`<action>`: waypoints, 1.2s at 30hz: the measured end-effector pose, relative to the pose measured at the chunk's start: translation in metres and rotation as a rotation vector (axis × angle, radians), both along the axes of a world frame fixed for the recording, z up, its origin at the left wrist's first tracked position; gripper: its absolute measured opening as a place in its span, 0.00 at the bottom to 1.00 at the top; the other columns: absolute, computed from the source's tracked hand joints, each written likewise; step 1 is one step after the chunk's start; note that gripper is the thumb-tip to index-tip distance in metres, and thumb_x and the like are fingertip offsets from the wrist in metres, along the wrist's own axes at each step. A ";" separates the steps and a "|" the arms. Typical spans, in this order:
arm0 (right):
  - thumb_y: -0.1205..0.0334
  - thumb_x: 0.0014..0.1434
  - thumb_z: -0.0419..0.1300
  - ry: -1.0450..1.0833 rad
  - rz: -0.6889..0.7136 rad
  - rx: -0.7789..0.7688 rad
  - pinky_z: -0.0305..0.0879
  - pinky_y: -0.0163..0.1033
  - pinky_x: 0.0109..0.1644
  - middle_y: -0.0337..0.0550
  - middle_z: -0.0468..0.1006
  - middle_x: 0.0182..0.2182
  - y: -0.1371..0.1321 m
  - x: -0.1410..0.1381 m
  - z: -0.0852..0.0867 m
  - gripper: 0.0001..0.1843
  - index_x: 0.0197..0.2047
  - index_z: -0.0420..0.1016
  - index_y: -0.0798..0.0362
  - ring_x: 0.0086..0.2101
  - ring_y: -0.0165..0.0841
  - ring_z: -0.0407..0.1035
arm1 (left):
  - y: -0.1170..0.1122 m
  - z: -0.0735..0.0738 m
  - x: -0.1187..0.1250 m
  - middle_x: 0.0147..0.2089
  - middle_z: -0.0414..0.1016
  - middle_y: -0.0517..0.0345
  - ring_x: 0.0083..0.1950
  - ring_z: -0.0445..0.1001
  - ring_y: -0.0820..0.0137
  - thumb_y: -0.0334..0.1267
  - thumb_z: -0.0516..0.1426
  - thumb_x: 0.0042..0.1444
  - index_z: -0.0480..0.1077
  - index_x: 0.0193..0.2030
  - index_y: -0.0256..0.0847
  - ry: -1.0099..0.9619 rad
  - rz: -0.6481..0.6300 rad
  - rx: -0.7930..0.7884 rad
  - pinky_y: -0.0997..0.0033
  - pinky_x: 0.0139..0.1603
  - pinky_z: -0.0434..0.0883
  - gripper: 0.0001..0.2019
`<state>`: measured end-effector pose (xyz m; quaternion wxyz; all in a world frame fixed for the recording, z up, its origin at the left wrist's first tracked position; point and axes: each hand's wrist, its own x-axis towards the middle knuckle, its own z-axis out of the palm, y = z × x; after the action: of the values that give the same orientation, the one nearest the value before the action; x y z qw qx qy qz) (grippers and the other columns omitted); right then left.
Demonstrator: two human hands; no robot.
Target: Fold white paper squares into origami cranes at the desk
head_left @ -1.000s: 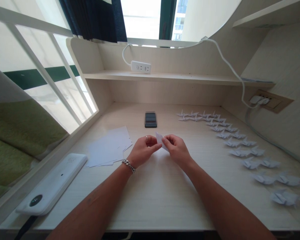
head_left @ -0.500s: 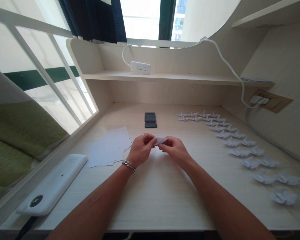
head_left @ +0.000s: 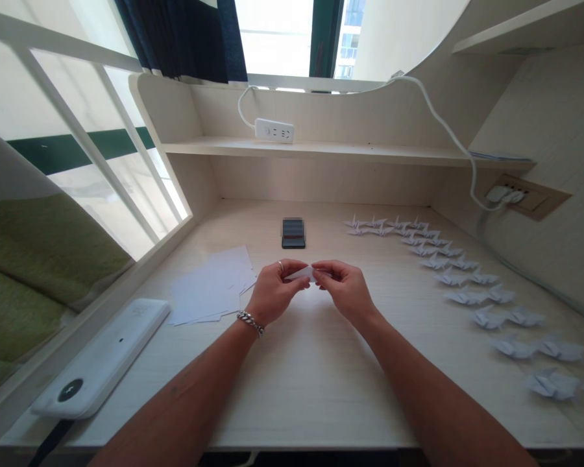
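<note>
Between both hands, over the middle of the desk, is a small piece of folded white paper (head_left: 311, 274). My left hand (head_left: 276, 290), with a ring and a chain bracelet, pinches its left part between thumb and fingers. On the other side my right hand (head_left: 344, 288) is closed on the right part. Fingers cover much of the paper, so its folds are hard to make out. Beyond the hands lies a small dark device (head_left: 293, 233), its screen blurred. Left of my left hand rests a loose pile of white paper sheets (head_left: 209, 285).
Several folded paper cranes (head_left: 460, 279) stand in rows along the right side. A long white device (head_left: 104, 360) with a dark cable lies at the left edge. A white power strip (head_left: 274, 131) sits on the back shelf (head_left: 340, 150); a wall socket (head_left: 530, 196) is at right.
The fingers have shifted on the folded paper: both thumbs now lie along its near side and the right fingers cover more of its top. The sheets and cranes have not moved.
</note>
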<state>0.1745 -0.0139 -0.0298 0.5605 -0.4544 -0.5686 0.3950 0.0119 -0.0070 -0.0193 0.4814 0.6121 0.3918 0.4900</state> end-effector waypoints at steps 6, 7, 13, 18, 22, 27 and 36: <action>0.57 0.51 0.64 -0.071 -0.022 0.066 0.71 0.42 0.40 0.46 0.82 0.35 -0.004 -0.002 0.002 0.12 0.38 0.81 0.52 0.33 0.37 0.74 | 0.000 0.002 0.000 0.31 0.80 0.51 0.32 0.77 0.68 0.37 0.65 0.47 0.73 0.44 0.33 -0.040 -0.002 -0.015 0.65 0.38 0.75 0.17; 0.58 0.51 0.65 -0.065 -0.021 0.071 0.71 0.42 0.40 0.46 0.82 0.35 -0.004 -0.002 0.002 0.11 0.38 0.81 0.52 0.34 0.37 0.74 | 0.000 0.003 0.000 0.31 0.80 0.52 0.31 0.77 0.69 0.37 0.65 0.47 0.73 0.43 0.34 -0.043 -0.001 -0.012 0.66 0.38 0.75 0.16; 0.57 0.48 0.66 -0.029 0.016 0.051 0.70 0.42 0.40 0.45 0.81 0.32 -0.001 -0.001 0.001 0.10 0.34 0.81 0.52 0.34 0.37 0.74 | 0.000 0.001 0.000 0.28 0.79 0.55 0.31 0.77 0.68 0.37 0.64 0.47 0.73 0.37 0.35 -0.025 0.004 0.012 0.67 0.36 0.75 0.11; 0.55 0.46 0.68 0.015 0.072 -0.034 0.69 0.41 0.37 0.45 0.80 0.30 0.000 0.000 -0.001 0.13 0.33 0.79 0.55 0.31 0.36 0.73 | 0.000 0.000 0.000 0.27 0.77 0.54 0.30 0.76 0.70 0.36 0.64 0.47 0.72 0.34 0.34 -0.004 -0.023 0.002 0.70 0.34 0.74 0.09; 0.54 0.45 0.69 0.029 0.116 -0.086 0.68 0.40 0.37 0.46 0.80 0.29 0.000 0.001 -0.001 0.15 0.33 0.78 0.56 0.31 0.35 0.73 | 0.000 0.001 0.000 0.28 0.77 0.53 0.30 0.77 0.69 0.36 0.64 0.47 0.72 0.34 0.33 0.001 -0.043 -0.047 0.69 0.33 0.74 0.10; 0.53 0.44 0.69 0.003 0.136 -0.098 0.69 0.39 0.35 0.45 0.79 0.28 -0.001 0.002 0.000 0.16 0.32 0.78 0.56 0.29 0.33 0.72 | 0.001 0.001 -0.001 0.29 0.77 0.53 0.31 0.76 0.69 0.37 0.65 0.46 0.72 0.33 0.33 0.021 -0.064 -0.046 0.69 0.35 0.74 0.10; 0.58 0.42 0.70 0.111 0.144 -0.160 0.73 0.40 0.34 0.42 0.79 0.26 -0.005 -0.001 0.007 0.12 0.30 0.80 0.55 0.28 0.33 0.73 | -0.002 0.010 0.000 0.25 0.75 0.57 0.27 0.75 0.71 0.33 0.64 0.43 0.73 0.29 0.34 0.001 -0.041 -0.114 0.70 0.32 0.73 0.07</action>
<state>0.1736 -0.0185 -0.0231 0.5231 -0.4330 -0.5345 0.5031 0.0116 -0.0086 -0.0088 0.5251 0.5918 0.4070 0.4565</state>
